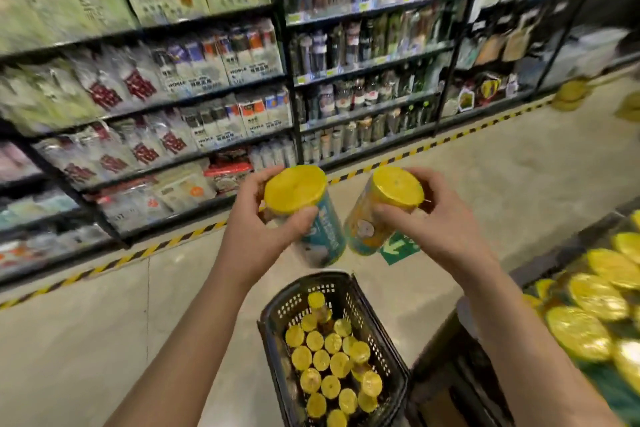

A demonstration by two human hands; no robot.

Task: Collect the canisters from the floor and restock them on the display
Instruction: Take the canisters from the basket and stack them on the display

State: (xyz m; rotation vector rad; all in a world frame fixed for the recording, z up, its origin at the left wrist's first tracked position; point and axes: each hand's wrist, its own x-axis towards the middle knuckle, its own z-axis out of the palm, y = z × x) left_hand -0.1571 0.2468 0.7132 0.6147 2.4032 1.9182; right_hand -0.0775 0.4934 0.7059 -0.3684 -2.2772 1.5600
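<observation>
Below hands (pixel 263 222), canister-filled basket (pixel 273 314)

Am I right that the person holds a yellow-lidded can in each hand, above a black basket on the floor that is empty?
Not quite. The head view shows the black basket is nearly full of yellow-lidded cans, not empty. The rest holds: the left hand and right hand each hold a can above it.

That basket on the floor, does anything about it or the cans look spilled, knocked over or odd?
Nothing stands out. The basket sits upright on the floor, its canisters standing with yellow lids up. The left hand and right hand each hold one canister, slightly tilted. No spill shows.
</observation>
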